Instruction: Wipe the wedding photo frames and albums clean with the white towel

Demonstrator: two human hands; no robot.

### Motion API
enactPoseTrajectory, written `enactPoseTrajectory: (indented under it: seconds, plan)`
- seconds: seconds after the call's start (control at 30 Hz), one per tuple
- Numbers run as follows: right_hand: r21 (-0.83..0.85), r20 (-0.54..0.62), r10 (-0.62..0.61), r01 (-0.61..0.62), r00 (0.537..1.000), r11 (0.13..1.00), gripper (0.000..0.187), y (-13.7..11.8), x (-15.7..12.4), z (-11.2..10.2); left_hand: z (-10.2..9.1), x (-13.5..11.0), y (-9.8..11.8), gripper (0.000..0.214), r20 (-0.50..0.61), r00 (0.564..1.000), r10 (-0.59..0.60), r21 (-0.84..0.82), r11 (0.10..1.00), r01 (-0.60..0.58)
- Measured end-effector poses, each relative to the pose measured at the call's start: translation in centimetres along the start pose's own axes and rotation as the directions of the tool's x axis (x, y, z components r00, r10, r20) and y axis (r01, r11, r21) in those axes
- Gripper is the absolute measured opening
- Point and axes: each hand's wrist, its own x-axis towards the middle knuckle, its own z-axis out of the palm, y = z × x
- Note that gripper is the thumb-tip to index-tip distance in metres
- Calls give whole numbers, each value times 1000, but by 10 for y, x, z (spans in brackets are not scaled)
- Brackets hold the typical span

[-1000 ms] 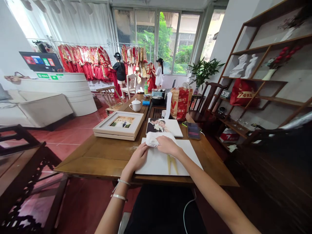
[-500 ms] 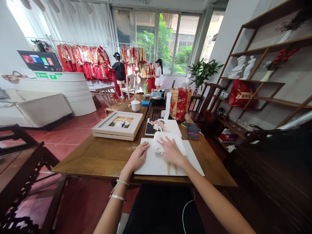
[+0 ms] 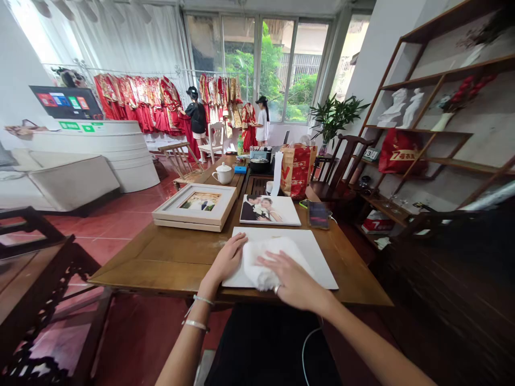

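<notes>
A white panel (image 3: 317, 268) lies flat near the front edge of the wooden table. A bunched white cloth (image 3: 255, 262) rests on its middle and hides much of its surface. My right hand (image 3: 293, 279) presses flat on the cloth from above, fingers stretched out and slightly blurred. With fingers extended, my left hand (image 3: 227, 257) lies along the panel's left edge. Just beyond the panel is a print of a couple (image 3: 270, 209). Left of that print, a pale picture frame (image 3: 195, 206) sits stacked on another.
A phone (image 3: 317, 215) with a cable lies right of the print. Further back on the table (image 3: 148, 257) are a white lidded cup (image 3: 223, 174), a red paper bag (image 3: 298, 170) and a dark pot (image 3: 259, 164). Two people stand by red garments near the window.
My right hand has moved the cloth toward me and slightly left over the panel. The tan marks near the panel's front edge are now covered. My left hand has stayed almost still.
</notes>
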Motion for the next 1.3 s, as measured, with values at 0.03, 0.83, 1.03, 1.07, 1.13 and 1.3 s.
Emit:
enactPoseTrajectory:
  seconds: [0.03, 0.83, 1.03, 1.07, 1.13, 1.3]
  plan:
    - [7, -26, 45, -45, 999, 999, 69, 16, 6, -6, 0, 0, 0, 40, 0, 1000, -3, 11, 1000, 3]
    - [6, -59, 114, -114, 992, 993, 92, 38, -40, -8, 1, 1, 0, 39, -8, 1000, -7, -1, 1000, 7]
    - [-137, -240, 548, -586, 802, 798, 66, 83, -19, -14, 0, 0, 2, 40, -3, 1000, -3, 26, 1000, 3]
    - [-140, -244, 563, -603, 789, 785, 64, 82, -12, -13, 0, 0, 2, 40, -3, 1000, -2, 29, 1000, 2]
    - [-148, -231, 538, -576, 810, 804, 64, 73, 4, -10, 0, 0, 2, 40, -2, 1000, -5, 34, 999, 5]
    - [-171, -175, 399, -427, 900, 888, 68, 33, 31, 7, 1, 1, 1, 40, 5, 1000, -7, 38, 999, 7]
